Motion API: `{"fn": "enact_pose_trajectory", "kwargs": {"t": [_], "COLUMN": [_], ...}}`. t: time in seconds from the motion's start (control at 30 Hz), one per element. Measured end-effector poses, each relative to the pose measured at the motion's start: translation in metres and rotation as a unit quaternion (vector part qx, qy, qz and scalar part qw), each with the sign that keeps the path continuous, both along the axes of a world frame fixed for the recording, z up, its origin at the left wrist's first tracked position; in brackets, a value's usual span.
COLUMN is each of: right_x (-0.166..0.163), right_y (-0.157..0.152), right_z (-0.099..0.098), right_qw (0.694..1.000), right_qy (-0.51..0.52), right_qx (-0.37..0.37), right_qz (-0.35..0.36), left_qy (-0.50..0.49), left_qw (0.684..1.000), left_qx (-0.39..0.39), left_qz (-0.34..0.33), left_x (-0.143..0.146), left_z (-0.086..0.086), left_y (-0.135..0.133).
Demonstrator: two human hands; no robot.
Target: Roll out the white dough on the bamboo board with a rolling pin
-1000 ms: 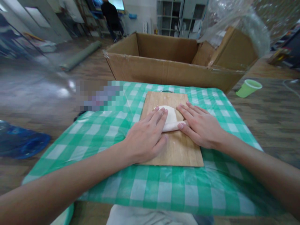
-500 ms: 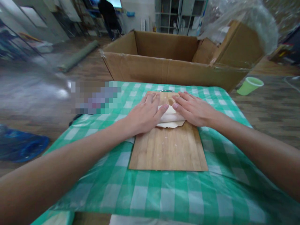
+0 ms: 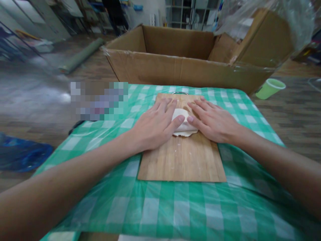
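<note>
Dough (image 3: pixel 180 113): a flat white piece between the two hands, partly covered by them, its ragged near edge showing just below the thumbs.
Pale band (image 3: pixel 187 127): runs across the dough under the thumbs, from one hand toward the other; whether it is a roller or a fold, I cannot tell.
Left hand (image 3: pixel 156 125): palm down, opened flat, fingers stretched forward and close together, thumb reaching inward over the dough; its palm hides whatever lies beneath, so a hold on anything cannot be told.
Right hand (image 3: pixel 214 122): palm down and flat as well, fingers extended forward, thumb pointing inward near the left thumb, the tips apart; what its palm covers is hidden too.
Wooden board (image 3: pixel 182 160): under both hands, with small pale specks on the bare wood nearer the wearer.
Metal handle (image 3: pixel 180 92): at the board's far edge, just beyond the fingertips.
Checked cloth (image 3: pixel 175 207): green and white, beneath the board and both forearms.
Cardboard box (image 3: pixel 175 67): open-topped, ahead of both hands, past the cloth.
Green cup (image 3: pixel 271 89): well beyond the right hand, out to its right.
</note>
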State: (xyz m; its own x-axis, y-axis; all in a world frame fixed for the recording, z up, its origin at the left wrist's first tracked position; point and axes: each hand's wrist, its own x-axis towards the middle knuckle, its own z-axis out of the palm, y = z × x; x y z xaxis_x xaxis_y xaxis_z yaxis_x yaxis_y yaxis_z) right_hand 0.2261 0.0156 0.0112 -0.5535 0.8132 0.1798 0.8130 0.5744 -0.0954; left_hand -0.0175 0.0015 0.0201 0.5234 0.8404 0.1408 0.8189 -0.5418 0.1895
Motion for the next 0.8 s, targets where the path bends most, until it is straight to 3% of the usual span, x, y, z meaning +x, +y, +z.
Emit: {"fn": "enact_pose_trajectory", "kwargs": {"t": [0.17, 0.43, 0.8], "right_x": [0.0, -0.002, 0.0], "right_y": [-0.018, -0.054, -0.104], "right_z": [0.0, 0.003, -0.012], "right_qw": [1.0, 1.0, 0.998], "right_qy": [-0.002, -0.016, 0.017], "right_qx": [-0.005, 0.017, 0.051], "right_qz": [-0.017, -0.004, 0.032], "left_qy": [0.0, 0.003, 0.041], "left_qw": [0.999, 0.996, 0.989], "left_qx": [-0.018, 0.014, 0.065], "left_qz": [-0.032, -0.09, -0.126], "left_x": [-0.007, -0.011, -0.011], "left_z": [0.0, -0.004, -0.013], "left_y": [-0.009, -0.026, -0.083]}}
